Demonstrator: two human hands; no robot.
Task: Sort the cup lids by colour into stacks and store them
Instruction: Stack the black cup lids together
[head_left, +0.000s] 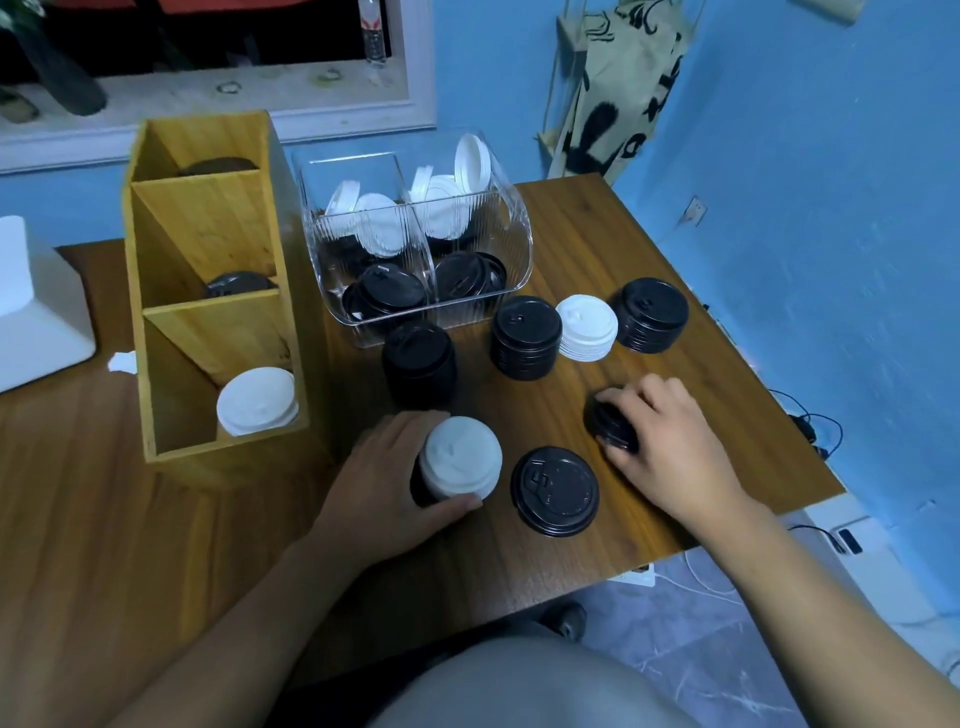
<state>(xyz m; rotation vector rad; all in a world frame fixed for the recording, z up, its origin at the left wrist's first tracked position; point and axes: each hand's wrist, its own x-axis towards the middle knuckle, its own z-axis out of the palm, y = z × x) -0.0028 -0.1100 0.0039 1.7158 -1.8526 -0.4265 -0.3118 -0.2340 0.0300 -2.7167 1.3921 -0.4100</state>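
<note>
Standing on the table (649, 249), a white-topped stack (460, 457) was grasped by the left grip (392, 475), while a small black stack (609, 422) was clasped by the curled right grip (672, 441). A single black lid (555, 491) lay between them; a clear bin (519, 244) and a wooden rack (208, 218) were placed behind.

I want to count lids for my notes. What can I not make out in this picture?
In the head view:
black lids beneath right hand: fingers cover them, count unclear.
white-topped stack: left hand hides its lower lids.
wooden organizer, rear compartment: divider mostly hides contents.
clear bin: ribbed wall blurs lids.
</note>
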